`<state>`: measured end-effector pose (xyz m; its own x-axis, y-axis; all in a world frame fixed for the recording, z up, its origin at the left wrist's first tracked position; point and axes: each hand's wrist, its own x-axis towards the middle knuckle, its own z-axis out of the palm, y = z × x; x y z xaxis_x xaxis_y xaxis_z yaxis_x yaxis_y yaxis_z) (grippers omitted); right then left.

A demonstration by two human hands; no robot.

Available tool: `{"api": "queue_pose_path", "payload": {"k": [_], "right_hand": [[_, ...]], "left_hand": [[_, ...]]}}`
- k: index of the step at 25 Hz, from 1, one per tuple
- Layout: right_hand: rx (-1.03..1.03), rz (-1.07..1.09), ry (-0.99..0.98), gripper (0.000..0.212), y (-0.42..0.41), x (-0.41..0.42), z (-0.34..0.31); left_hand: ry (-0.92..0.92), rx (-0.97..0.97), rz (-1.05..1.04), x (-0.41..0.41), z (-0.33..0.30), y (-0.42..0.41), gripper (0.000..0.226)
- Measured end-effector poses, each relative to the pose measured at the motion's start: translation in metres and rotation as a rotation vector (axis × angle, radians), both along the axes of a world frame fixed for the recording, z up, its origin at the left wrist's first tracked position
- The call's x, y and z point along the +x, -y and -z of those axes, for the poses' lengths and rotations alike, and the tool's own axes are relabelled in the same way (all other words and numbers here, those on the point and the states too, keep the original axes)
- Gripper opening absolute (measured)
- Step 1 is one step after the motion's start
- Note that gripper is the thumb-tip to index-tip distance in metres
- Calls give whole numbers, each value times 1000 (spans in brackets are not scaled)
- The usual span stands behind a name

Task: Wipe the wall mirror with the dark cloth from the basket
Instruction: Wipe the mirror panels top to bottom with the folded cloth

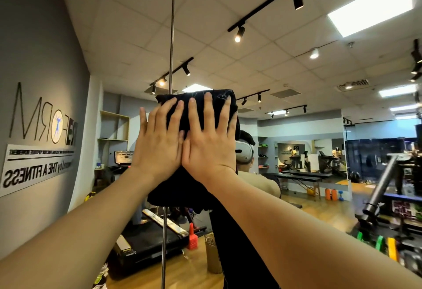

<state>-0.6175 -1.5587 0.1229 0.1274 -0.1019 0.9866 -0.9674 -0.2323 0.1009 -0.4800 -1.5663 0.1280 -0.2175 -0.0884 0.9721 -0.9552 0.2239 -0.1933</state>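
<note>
- Two bare arms reach up and forward to a wall mirror (296, 65) that fills the view.
- A dark cloth (201, 110), folded into a thick pad, lies flat against the mirror at about head height, straddling a thin vertical seam (171, 37) between two mirror panels.
- The left hand (157, 142) presses on the cloth's left half, fingers straight and spread, pointing up; its outermost finger lies off the cloth's left edge.
- The right hand (210, 142) presses on the right half, fingers straight and spread wide, tips near the cloth's top edge.
- The two hands sit side by side, thumbs touching in the middle.
- The cloth's lower part hangs below the wrists.
- The mirror reflects a gym: a tiled ceiling with black track lights (239, 33), a treadmill (148, 238) low left, a wooden floor, benches and equipment to the right.
- Reversed lettering (38, 119) shows on a grey wall at left.
</note>
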Motion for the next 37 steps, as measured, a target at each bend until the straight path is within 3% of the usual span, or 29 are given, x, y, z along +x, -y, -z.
{"api": "queue_pose_path", "payload": {"k": [9, 17, 21, 28, 37], "right_hand": [[9, -61, -24, 68, 2, 12, 47], [-12, -10, -109, 68, 3, 10, 85], [-9, -2, -184, 74, 2, -8, 89], [-39, -6, -219, 73, 0, -85, 98], [-18, 25, -195, 69, -16, -218, 96]], "left_hand": [[-51, 14, 51, 13, 49, 0, 61], [-99, 92, -44, 6, 89, -11, 61], [-201, 127, -16, -15, 97, -17, 63], [-273, 131, 56, -94, 114, -20, 70], [-217, 98, 126, -225, 108, -30, 70]]}}
